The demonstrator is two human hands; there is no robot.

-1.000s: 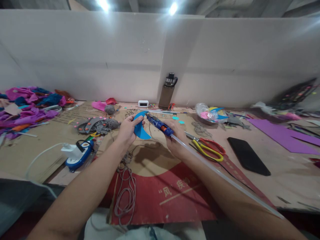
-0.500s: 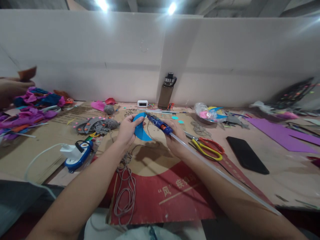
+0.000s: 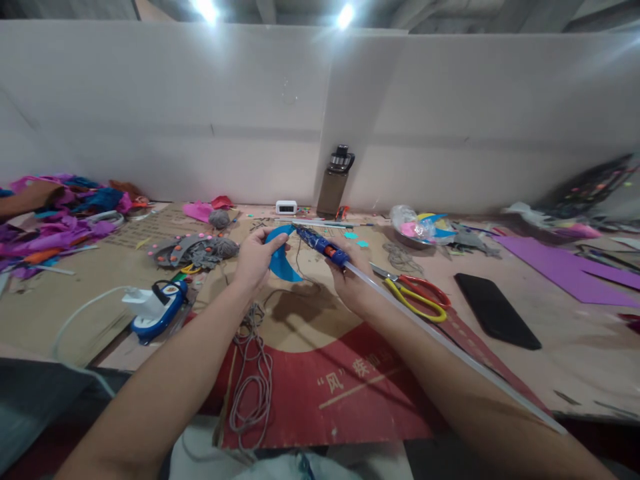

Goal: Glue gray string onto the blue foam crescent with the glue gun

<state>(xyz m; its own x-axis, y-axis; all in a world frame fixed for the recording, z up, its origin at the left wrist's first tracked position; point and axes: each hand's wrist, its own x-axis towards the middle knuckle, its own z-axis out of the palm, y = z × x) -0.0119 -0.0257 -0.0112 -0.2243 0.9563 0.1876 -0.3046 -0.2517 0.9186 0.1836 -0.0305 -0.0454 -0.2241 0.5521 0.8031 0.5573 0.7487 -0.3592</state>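
Between the thumb and fingers of my left hand (image 3: pixel 256 259) is a blue crescent-shaped piece (image 3: pixel 284 265), perhaps felt or paper. My right hand (image 3: pixel 350 270) grips a dark blue glue gun (image 3: pixel 321 247), its nozzle at the upper edge of the crescent. A long translucent glue stick (image 3: pixel 425 321) trails from the gun's rear along my right forearm. Beneath my hands lies red and tan cardboard (image 3: pixel 360 393), with loose grey cord (image 3: pixel 253 393) looped over its left part. Whether the nozzle touches the blue piece I cannot tell.
Red-and-yellow-handled scissors (image 3: pixel 417 297) and a black phone (image 3: pixel 497 310) lie to the right. A blue-and-white power strip (image 3: pixel 157 320) with a charger sits left. A bottle (image 3: pixel 334 183) stands at the back. Colourful scraps (image 3: pixel 75 213) pile at far left; purple sheets (image 3: pixel 560 270) lie right.
The glue gun's nozzle stays at the crescent's upper edge, with my hands almost unmoved. At far left, another person's hand with a brown piece has gone; a brown piece now lies lower, on the scraps.
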